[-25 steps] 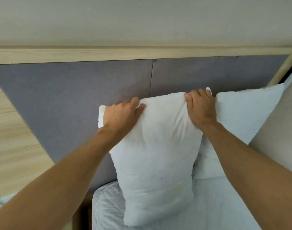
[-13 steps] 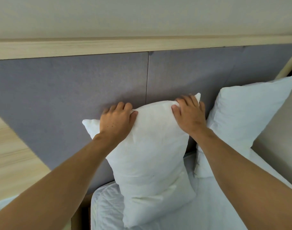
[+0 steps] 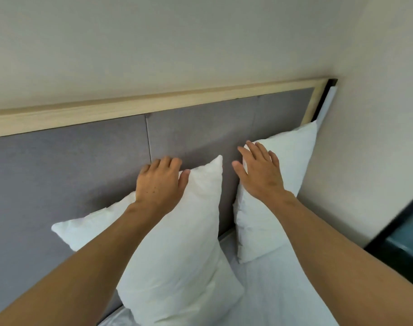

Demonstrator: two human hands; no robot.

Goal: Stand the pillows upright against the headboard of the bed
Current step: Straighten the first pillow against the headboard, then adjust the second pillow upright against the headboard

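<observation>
your left hand (image 3: 159,182) is curled over the top edge of the near pillow (image 3: 177,243), fingers tucked behind it against the grey headboard (image 3: 71,165), thumb on the front face: a loose hold on the pillow's crown. below that hold the pillow leans upright on the headboard, one corner poking up just right of your thumb, its foot on the white bedding (image 3: 283,290). your right hand (image 3: 259,172) is spread wide and flat, holding nothing, over the upper left corner of the second pillow (image 3: 283,184); whether it touches, i cannot tell. that pillow also stands against the headboard. both look light, soft and floppy, likely to slump, so take them by the top seam or corners and press back.
</observation>
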